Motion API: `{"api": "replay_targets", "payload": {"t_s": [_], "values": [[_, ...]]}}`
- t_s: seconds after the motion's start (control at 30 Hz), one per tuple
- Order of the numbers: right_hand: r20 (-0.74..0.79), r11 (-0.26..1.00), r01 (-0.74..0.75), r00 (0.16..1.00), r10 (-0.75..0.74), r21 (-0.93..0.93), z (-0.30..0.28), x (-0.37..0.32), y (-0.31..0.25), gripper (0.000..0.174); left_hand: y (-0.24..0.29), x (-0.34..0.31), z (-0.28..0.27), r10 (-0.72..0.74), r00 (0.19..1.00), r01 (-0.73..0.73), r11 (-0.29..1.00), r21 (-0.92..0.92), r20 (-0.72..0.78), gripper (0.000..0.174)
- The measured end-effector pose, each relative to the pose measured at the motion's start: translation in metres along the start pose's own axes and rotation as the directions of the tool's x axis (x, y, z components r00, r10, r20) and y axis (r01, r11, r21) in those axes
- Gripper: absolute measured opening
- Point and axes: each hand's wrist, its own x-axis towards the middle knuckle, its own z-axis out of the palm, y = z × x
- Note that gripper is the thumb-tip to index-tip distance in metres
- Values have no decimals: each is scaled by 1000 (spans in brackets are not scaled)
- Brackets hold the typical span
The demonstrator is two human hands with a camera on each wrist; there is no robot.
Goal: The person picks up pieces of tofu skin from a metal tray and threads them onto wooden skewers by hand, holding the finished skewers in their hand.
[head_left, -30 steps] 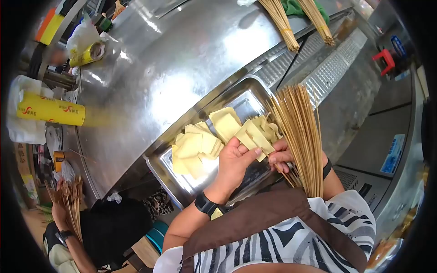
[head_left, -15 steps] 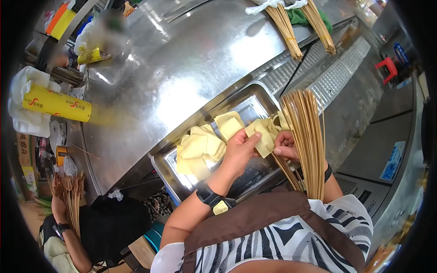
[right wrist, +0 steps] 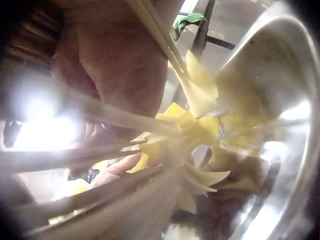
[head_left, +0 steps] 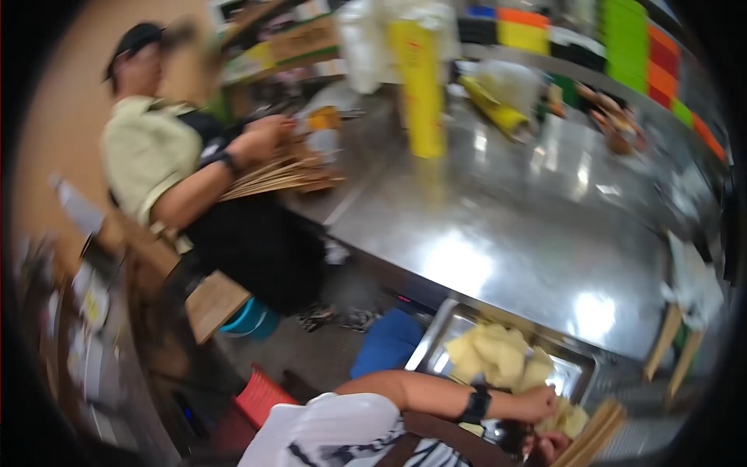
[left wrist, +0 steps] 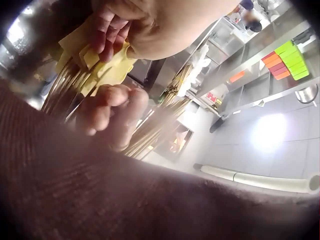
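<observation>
Yellow folded sheets (head_left: 494, 354) lie in the metal tray (head_left: 433, 331). The left hand (head_left: 537, 403) is over the tray's near part; in the left wrist view the left hand (left wrist: 145, 27) pinches a yellow sheet (left wrist: 114, 72) between its fingers. Close by, the right hand (head_left: 551, 447) is beside a bundle of thin sticks (head_left: 595, 433). Its curled fingers (left wrist: 115, 107) grip sticks (left wrist: 67, 90) near the sheet. In the right wrist view, folded yellow pieces (right wrist: 200, 130) sit at the stick ends, below the right hand (right wrist: 120, 65). Blur hides the exact finger contacts.
A steel table (head_left: 498, 226) extends beyond the tray, with a yellow roll (head_left: 420, 86) at its far side. Another person (head_left: 156, 156) holds sticks at the left. A red stool (head_left: 263, 397) and blue bucket (head_left: 253, 319) stand below on the floor.
The head view has swung left, so the tray and hands appear lower right and the other person shows more fully. Both hands remain close together at the sheets and sticks.
</observation>
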Motion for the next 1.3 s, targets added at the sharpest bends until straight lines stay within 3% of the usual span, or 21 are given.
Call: {"api": "replay_targets", "payload": {"t_s": [0.07,0.1,0.17,0.2,0.23,0.27,0.3,0.33,0.4,0.43,0.53,0.57,0.7,0.77,0.97,1.1,1.17,1.3], "values": [[108,1000,23,994,-25,20,15,45,4,32,0,-10,0,163,983,-144,971,189,-89,17],[130,999,46,990,-48,25,19,61,4,32,-13,-4,-2,175,978,-148,965,215,-115,17],[132,996,82,988,-84,17,20,80,3,32,-33,11,1,495,857,-401,815,418,-144,15],[129,995,101,987,-101,5,18,88,1,32,-13,1,-6,515,846,-417,800,432,-136,15],[128,993,118,985,-116,-8,17,95,-4,32,19,-20,-14,330,944,-307,893,329,-14,30],[128,991,131,984,-127,-20,16,100,-8,32,37,-31,-19,132,983,-160,957,242,126,48],[129,990,140,982,-134,-33,15,105,-13,33,28,-26,-12,281,951,-294,952,87,132,39],[130,988,148,981,-141,-47,13,109,-18,33,25,-21,-8,299,945,-312,945,93,131,39],[129,985,161,980,-151,-69,13,117,-26,33,29,-19,0,481,865,-468,876,-113,144,35],[126,983,165,980,-155,-78,13,119,-29,33,31,-18,2,492,858,-481,870,-109,146,35],[109,981,174,980,-164,-86,17,124,-31,34,35,-18,3,274,948,-256,959,-124,162,37],[105,982,170,981,-161,-83,19,125,-30,34,37,-19,5,291,953,-287,956,-52,86,36],[105,987,142,985,-134,-74,29,128,-26,34,35,-21,3,318,946,-310,944,-111,66,33],[105,988,138,986,-130,-72,33,132,-27,35,36,-21,4,225,966,-176,931,-320,125,28],[91,988,122,989,-114,-89,41,139,-35,36,51,-37,-11,378,926,-374,909,-184,-14,15],[69,990,92,994,-84,-107,46,131,-40,36,53,-43,-23,302,953,-291,936,-199,26,14],[54,988,96,994,-90,-118,49,129,-47,37,43,-33,-27,486,872,-481,873,-82,54,12],[10,986,100,995,-100,-131,54,120,-61,37,51,-45,-32,484,873,-484,875,-2,56,11]]}}
